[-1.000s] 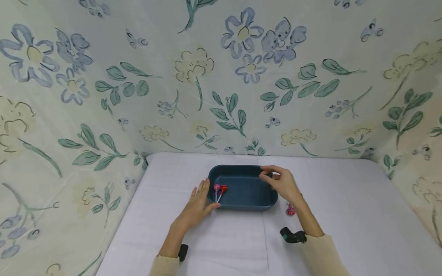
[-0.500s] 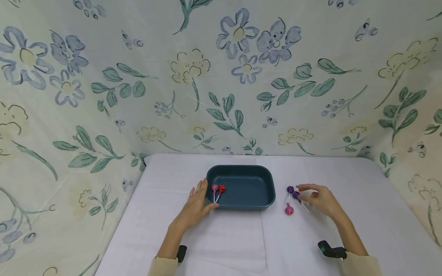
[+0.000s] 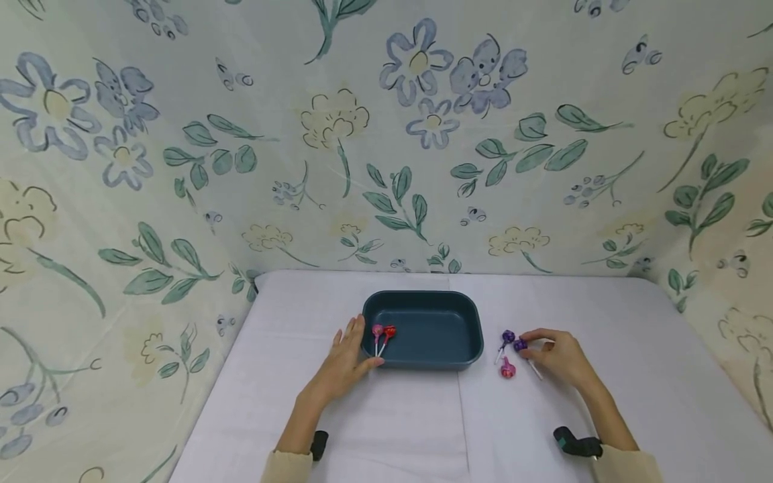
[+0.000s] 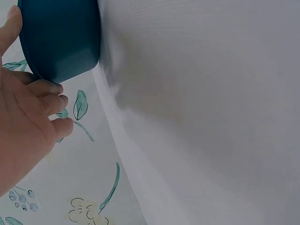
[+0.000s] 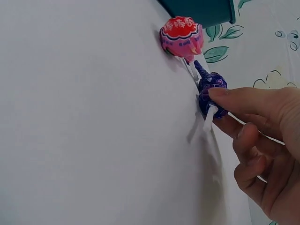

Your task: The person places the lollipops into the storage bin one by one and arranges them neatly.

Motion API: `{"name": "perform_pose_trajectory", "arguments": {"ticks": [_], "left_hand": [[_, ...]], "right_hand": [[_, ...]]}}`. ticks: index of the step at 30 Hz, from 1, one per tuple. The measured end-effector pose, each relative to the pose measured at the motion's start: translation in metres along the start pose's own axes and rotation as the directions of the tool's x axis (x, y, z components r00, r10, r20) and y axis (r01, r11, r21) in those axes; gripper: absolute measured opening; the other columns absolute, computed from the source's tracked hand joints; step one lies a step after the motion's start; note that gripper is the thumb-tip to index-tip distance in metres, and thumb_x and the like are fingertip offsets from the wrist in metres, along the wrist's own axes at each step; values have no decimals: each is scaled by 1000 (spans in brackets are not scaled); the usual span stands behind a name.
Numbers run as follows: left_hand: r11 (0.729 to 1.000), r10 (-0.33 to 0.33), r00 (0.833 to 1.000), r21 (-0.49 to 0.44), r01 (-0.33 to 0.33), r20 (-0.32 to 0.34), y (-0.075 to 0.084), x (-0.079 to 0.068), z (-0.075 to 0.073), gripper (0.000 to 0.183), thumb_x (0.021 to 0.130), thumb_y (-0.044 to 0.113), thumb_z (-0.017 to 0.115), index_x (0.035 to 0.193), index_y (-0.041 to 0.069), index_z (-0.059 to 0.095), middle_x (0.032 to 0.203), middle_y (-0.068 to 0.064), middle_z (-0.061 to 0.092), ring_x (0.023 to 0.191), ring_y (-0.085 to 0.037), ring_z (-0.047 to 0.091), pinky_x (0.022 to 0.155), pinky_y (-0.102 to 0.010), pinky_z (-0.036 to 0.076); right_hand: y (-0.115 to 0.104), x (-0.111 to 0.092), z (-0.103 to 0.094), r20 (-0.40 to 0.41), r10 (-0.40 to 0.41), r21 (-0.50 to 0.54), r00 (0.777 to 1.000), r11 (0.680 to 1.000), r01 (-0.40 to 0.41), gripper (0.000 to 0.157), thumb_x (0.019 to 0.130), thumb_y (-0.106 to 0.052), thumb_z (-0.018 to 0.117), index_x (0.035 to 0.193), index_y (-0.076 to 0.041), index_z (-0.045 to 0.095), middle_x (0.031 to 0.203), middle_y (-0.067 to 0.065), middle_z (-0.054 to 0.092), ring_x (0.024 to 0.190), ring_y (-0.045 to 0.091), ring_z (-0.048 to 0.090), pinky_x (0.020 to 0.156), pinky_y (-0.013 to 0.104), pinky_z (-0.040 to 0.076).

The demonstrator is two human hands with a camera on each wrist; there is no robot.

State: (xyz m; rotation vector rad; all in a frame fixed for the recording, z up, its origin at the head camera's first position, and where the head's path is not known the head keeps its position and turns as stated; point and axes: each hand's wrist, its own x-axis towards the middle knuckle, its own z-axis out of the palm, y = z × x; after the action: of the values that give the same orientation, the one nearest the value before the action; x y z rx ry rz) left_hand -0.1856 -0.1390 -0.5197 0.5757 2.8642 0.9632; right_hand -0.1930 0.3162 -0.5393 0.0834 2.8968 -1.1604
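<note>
White worktop [image 3: 398,422]: loose pink lollipop [image 3: 508,369] lies nearest, right of the blue tray [image 3: 441,335]. Right hand [image 3: 561,359] pinches a purple lollipop [image 3: 520,345] by its head, stick pointing near-right. Left hand [image 3: 346,349], fingers extended, touches tray's left end. Second purple lollipop [image 3: 508,337] just left of the pinched one. Tray holds a pink-headed lollipop [image 3: 377,329] and a red lollipop [image 3: 390,331], left end. Floral cloth [image 3: 278,134] behind.

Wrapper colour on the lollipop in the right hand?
The lollipop has a dark purple wrapper with lighter markings; right wrist view shows it best.
</note>
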Motion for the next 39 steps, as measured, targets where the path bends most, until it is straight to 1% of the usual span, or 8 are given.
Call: {"name": "perform_pose_trajectory", "arguments": {"ticks": [8, 14, 19, 22, 26, 28, 32, 39], "left_hand": [[1000, 3, 1000, 9, -3, 2, -1, 0, 0, 98, 100, 49, 63, 164, -5, 11, 172, -24, 14, 161, -40, 13, 130, -62, 9], [1000, 10, 1000, 13, -10, 11, -3, 1, 1, 100, 99, 50, 63, 163, -5, 10, 172, -25, 14, 161, -40, 13, 130, -63, 9], [1000, 5, 1000, 8, -5, 9, -2, 0, 0, 100, 99, 49, 64, 163, -6, 11, 171, -25, 15, 161, -41, 14, 130, -63, 10], [1000, 0, 1000, 5, 0, 7, -2, 0, 0, 99, 99, 49, 64, 163, -5, 11, 172, -24, 14, 161, -41, 13, 130, -63, 9], [1000, 1, 1000, 3, -1, -2, -2, -1, -1, 99, 99, 49, 64, 163, -5, 12, 172, -24, 15, 161, -40, 13, 130, -63, 10], [1000, 1, 1000, 2, -1, -3, -3, -1, -1, 99, 99, 48, 64, 163, -5, 12, 172, -24, 15, 161, -40, 13, 130, -63, 10], [1000, 10, 1000, 0, -10, 5, -5, 0, 1, 99, 99, 49, 64, 164, -4, 11, 172, -24, 15, 161, -41, 12, 130, -63, 10], [1000, 5, 1000, 17, -5, 5, -3, 0, 0, 99, 99, 49, 63, 164, -2, 10, 173, -21, 14, 162, -39, 10, 131, -61, 9]], "right_hand": [[3, -1, 3, -5, 28, 3, 1000, 1000, -28, 38, 89, -26, 83, 121, -6, 76, 120, 21, 72, 79, 18, 47, 59, 27, 34], [-6, -1, -7, -96, 22, 16, 995, 1000, -20, 40, 91, -32, 81, 122, -8, 75, 87, 13, 65, 65, 14, 43, 51, 27, 34], [-34, 4, -15, -199, -23, 67, 980, 997, 37, 42, 93, -37, 79, 125, -9, 74, 84, 7, 61, 62, 14, 44, 50, 27, 37], [-56, 6, -13, -209, -40, 149, 977, 986, 72, 43, 91, -38, 81, 123, -10, 75, 75, 4, 58, 61, 14, 45, 52, 26, 37], [-87, 11, 0, -139, -89, 304, 986, 944, 128, 44, 88, -37, 84, 121, -10, 76, 66, 0, 53, 58, 14, 45, 49, 28, 38], [-101, 14, 10, -98, -125, 341, 987, 928, 152, 43, 87, -37, 85, 120, -12, 76, 64, -1, 52, 56, 13, 44, 47, 28, 37], [-122, 15, 29, -83, -166, 345, 983, 920, 184, 36, 84, -31, 88, 114, -14, 78, 60, -1, 50, 52, 11, 42, 44, 26, 33], [-148, 25, 66, -60, -182, 320, 981, 928, 192, 34, 82, -25, 89, 111, -11, 79, 50, -1, 53, 43, 15, 53, 40, 25, 38]]}}
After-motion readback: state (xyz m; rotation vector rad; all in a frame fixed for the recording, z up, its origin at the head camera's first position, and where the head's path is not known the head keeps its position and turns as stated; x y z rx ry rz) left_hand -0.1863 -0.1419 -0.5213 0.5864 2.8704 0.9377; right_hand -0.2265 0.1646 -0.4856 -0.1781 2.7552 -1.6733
